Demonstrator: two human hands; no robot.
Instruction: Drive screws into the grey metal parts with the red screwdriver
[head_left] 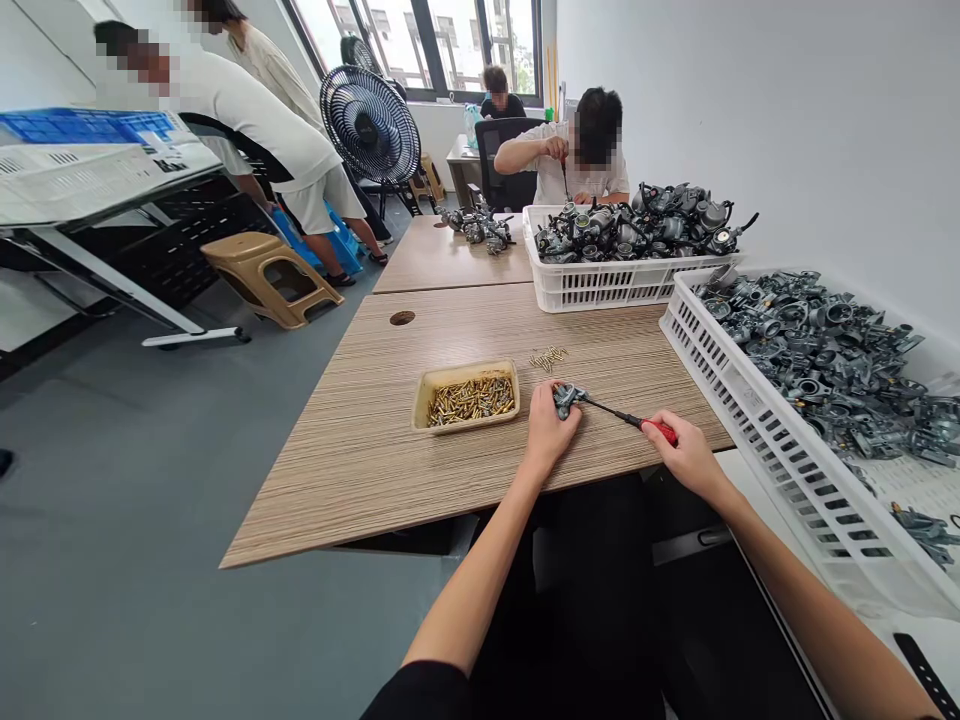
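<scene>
My left hand (551, 428) is closed around a small grey metal part (568, 398) on the wood-grain table (375, 440). A red-handled screwdriver (658, 431) is gripped in my right hand (686, 455), its dark shaft pointing left with the tip at the metal part. Left of my left hand stands a beige tray (421, 412) full of small brass-coloured pieces. A small loose pile of similar brass pieces (548, 358) lies on the table just beyond my left hand.
White crate (780, 460) of grey metal parts at right; another white crate (592, 290) of darker assemblies at the back. More assemblies (484, 228) lie left of it. A person (555, 160) works across the table. Fan, stools and other people stand farther off.
</scene>
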